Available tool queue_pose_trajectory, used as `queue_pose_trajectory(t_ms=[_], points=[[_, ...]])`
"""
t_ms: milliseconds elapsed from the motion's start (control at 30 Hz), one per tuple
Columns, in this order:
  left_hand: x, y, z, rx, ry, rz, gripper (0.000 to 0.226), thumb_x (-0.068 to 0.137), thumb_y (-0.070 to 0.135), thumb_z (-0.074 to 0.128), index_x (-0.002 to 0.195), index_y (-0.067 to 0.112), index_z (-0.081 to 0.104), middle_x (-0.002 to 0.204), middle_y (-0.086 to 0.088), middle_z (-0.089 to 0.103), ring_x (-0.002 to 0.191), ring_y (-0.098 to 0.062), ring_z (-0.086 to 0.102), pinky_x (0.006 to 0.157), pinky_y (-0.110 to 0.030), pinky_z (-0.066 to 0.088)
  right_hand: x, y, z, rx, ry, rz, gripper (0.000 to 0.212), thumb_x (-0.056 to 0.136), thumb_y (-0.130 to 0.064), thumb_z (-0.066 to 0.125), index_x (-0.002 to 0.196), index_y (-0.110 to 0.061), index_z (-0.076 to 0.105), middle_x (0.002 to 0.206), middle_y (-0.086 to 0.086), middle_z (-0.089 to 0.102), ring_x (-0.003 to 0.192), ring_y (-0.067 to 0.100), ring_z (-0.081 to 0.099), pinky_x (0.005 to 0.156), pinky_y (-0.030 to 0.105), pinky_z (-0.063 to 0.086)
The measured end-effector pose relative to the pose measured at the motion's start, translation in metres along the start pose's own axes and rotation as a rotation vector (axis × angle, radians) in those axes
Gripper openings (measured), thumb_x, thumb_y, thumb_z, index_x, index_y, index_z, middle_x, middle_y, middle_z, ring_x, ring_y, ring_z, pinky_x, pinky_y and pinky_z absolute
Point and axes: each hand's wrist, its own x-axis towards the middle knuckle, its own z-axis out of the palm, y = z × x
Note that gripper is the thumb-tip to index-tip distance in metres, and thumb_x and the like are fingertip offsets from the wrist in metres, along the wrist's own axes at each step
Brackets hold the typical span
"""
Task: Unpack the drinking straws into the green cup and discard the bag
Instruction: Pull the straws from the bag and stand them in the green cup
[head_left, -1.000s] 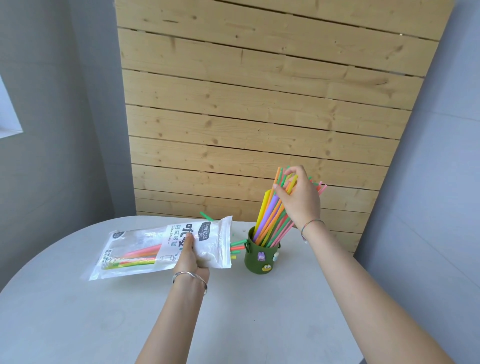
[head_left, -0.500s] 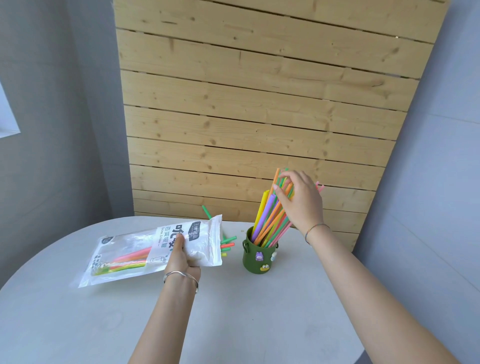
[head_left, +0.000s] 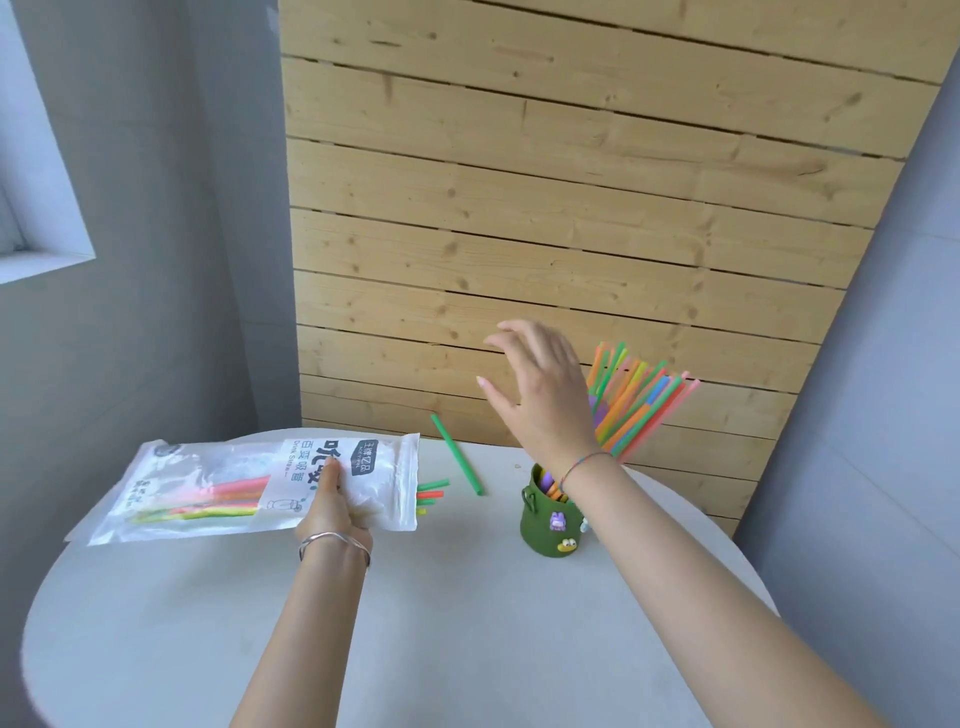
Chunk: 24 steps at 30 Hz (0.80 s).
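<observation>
A clear and white straw bag (head_left: 208, 483) lies flat just above the table, several coloured straws still inside, a few tips poking out of its open right end (head_left: 431, 493). My left hand (head_left: 332, 509) grips the bag near its mouth. The green cup (head_left: 550, 525) stands right of centre, with a bundle of straws (head_left: 639, 400) leaning to the right in it. My right hand (head_left: 540, 395) hovers open above and left of the cup, fingers spread, holding nothing. One loose green straw (head_left: 457, 454) lies on the table behind the bag's mouth.
The round white table (head_left: 415, 623) fills the lower view. A slatted wooden panel (head_left: 571, 208) stands behind it, with grey walls on either side and a window ledge (head_left: 47, 260) at the far left.
My right hand has let go of the straw bundle and moved left of it, fingers spread. The straws now lean right in the cup. My left hand keeps its hold on the bag.
</observation>
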Motion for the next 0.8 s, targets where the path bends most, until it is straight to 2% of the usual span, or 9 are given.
queue_pose_trajectory(t_ms=[33, 100, 167, 233, 300, 433, 567, 633, 800], points=[[0.003, 0.004, -0.002, 0.005, 0.025, 0.021, 0.047, 0.088, 0.025, 0.066, 0.132, 0.013, 0.055, 0.128, 0.004, 0.062, 0.102, -0.011, 0.063, 0.089, -0.024, 0.05, 0.0, -0.006, 0.014, 0.082, -0.081, 0.053, 0.029, 0.078, -0.023, 0.067, 0.105, -0.012, 0.061, 0.111, 0.006, 0.059, 0.102, 0.026, 0.057, 0.089, 0.03, 0.039], [0.011, 0.012, -0.008, 0.005, 0.06, 0.074, 0.045, 0.087, 0.024, 0.068, 0.129, 0.014, 0.056, 0.124, 0.005, 0.063, 0.096, -0.01, 0.063, 0.085, -0.025, 0.047, -0.005, -0.011, 0.05, 0.28, -0.295, 0.284, 0.032, 0.079, -0.023, 0.068, 0.108, -0.015, 0.057, 0.115, 0.003, 0.055, 0.103, 0.023, 0.056, 0.081, 0.03, 0.042], [0.02, 0.016, -0.015, 0.014, 0.102, 0.107, 0.042, 0.084, 0.025, 0.069, 0.123, 0.018, 0.057, 0.112, 0.007, 0.064, 0.08, -0.005, 0.062, 0.081, -0.024, 0.044, -0.016, -0.009, 0.088, 0.487, -0.488, 0.594, 0.04, 0.077, -0.021, 0.072, 0.112, -0.014, 0.055, 0.123, 0.004, 0.052, 0.113, 0.021, 0.053, 0.09, 0.031, 0.043], [0.027, 0.019, -0.021, 0.009, 0.135, 0.105, 0.038, 0.082, 0.026, 0.071, 0.116, 0.02, 0.058, 0.106, 0.008, 0.063, 0.073, -0.002, 0.059, 0.081, -0.024, 0.043, -0.032, -0.002, 0.119, 0.604, -0.547, 0.842, 0.047, 0.075, -0.019, 0.076, 0.116, -0.01, 0.054, 0.13, 0.008, 0.052, 0.121, 0.022, 0.05, 0.099, 0.031, 0.04], [0.034, 0.021, -0.023, 0.005, 0.155, 0.096, 0.032, 0.081, 0.026, 0.072, 0.109, 0.021, 0.057, 0.103, 0.009, 0.063, 0.072, -0.001, 0.058, 0.081, -0.024, 0.042, -0.047, 0.005, 0.145, 0.582, -0.547, 0.973, 0.048, 0.075, -0.019, 0.076, 0.116, -0.009, 0.054, 0.13, 0.01, 0.054, 0.119, 0.022, 0.051, 0.096, 0.029, 0.04], [0.043, 0.022, -0.02, 0.0, 0.182, 0.09, 0.03, 0.08, 0.028, 0.073, 0.104, 0.021, 0.056, 0.092, 0.013, 0.062, 0.07, -0.001, 0.056, 0.079, -0.024, 0.042, -0.073, 0.007, 0.178, 0.405, -0.636, 1.046, 0.046, 0.074, -0.026, 0.075, 0.113, -0.01, 0.055, 0.12, 0.009, 0.059, 0.108, 0.026, 0.058, 0.085, 0.03, 0.044], [0.046, 0.018, -0.017, 0.007, 0.183, 0.072, 0.03, 0.079, 0.026, 0.073, 0.104, 0.019, 0.057, 0.082, 0.016, 0.059, 0.069, -0.001, 0.056, 0.073, -0.024, 0.043, -0.081, 0.003, 0.192, 0.288, -0.576, 1.004, 0.034, 0.08, -0.02, 0.068, 0.11, -0.012, 0.056, 0.113, 0.007, 0.064, 0.103, 0.028, 0.06, 0.082, 0.031, 0.047], [0.045, 0.018, -0.016, 0.0, 0.164, 0.061, 0.029, 0.081, 0.024, 0.073, 0.105, 0.018, 0.058, 0.084, 0.015, 0.061, 0.069, -0.001, 0.057, 0.067, -0.022, 0.044, -0.083, 0.002, 0.194, 0.266, -0.56, 0.996, 0.03, 0.082, -0.016, 0.063, 0.112, -0.012, 0.056, 0.11, 0.008, 0.065, 0.101, 0.028, 0.06, 0.081, 0.031, 0.046], [0.04, 0.021, -0.012, -0.031, 0.132, 0.07, 0.028, 0.083, 0.022, 0.071, 0.108, 0.017, 0.057, 0.097, 0.008, 0.064, 0.072, -0.002, 0.06, 0.078, -0.025, 0.046, -0.087, 0.001, 0.189, 0.264, -0.516, 0.973, 0.026, 0.083, -0.012, 0.057, 0.109, -0.01, 0.061, 0.107, 0.008, 0.067, 0.1, 0.029, 0.061, 0.083, 0.031, 0.048]])
